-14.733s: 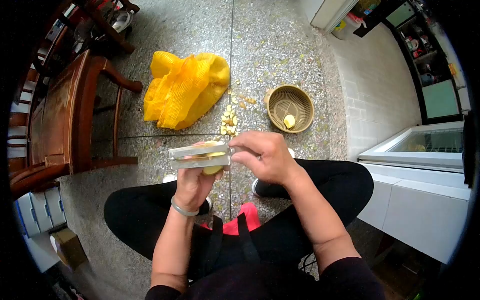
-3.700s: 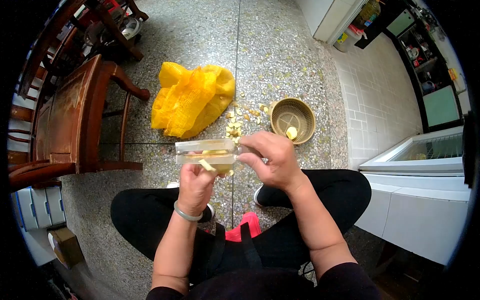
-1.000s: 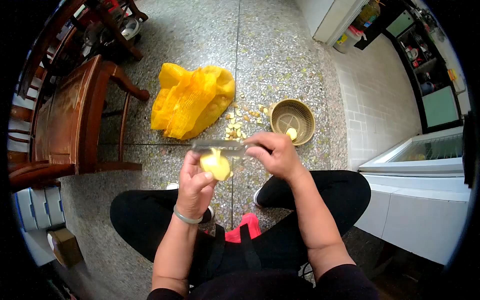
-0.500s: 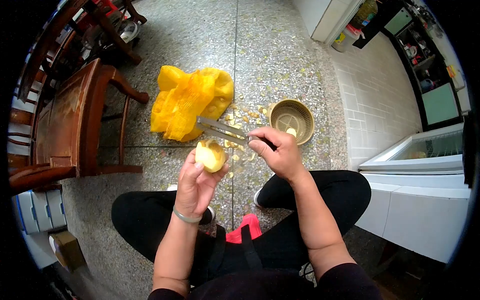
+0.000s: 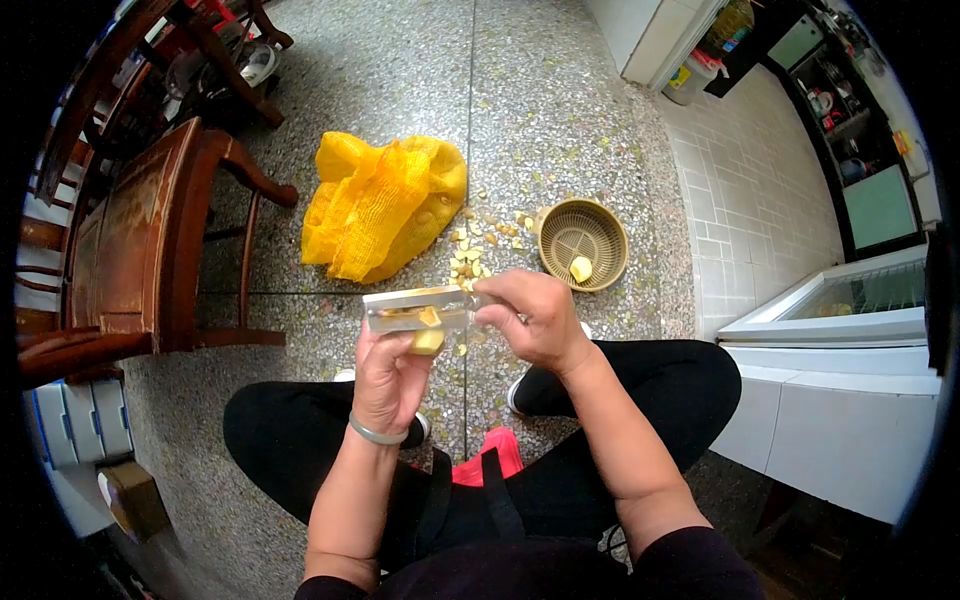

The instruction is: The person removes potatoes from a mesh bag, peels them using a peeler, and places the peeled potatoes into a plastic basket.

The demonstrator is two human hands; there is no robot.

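Note:
My left hand [image 5: 388, 378] is wrapped around a partly peeled potato [image 5: 428, 343], held up above the floor between my knees. In my right hand [image 5: 537, 318], the fingers close on the handle end of a peeling knife [image 5: 400, 300] with a wide, slotted metal blade. That blade lies across the top of the potato, hiding part of it and some of my left fingertips. Beyond my hands, peel scraps [image 5: 472, 250] are scattered on the floor. One peeled potato [image 5: 581, 268] rests inside a round tan plastic basket [image 5: 545, 222].
A yellow mesh sack [image 5: 375, 205] with rounded lumps inside slumps on the floor ahead. To the left stands a brown wooden chair [image 5: 150, 240]. A white cabinet with a glass panel [image 5: 840, 300] is on the right, beside a tiled doorway floor [image 5: 745, 190].
My right hand has brought the peeling knife down and nearer, from beyond the potato to across its top. The blade has turned its broad face up. The left hand has barely moved.

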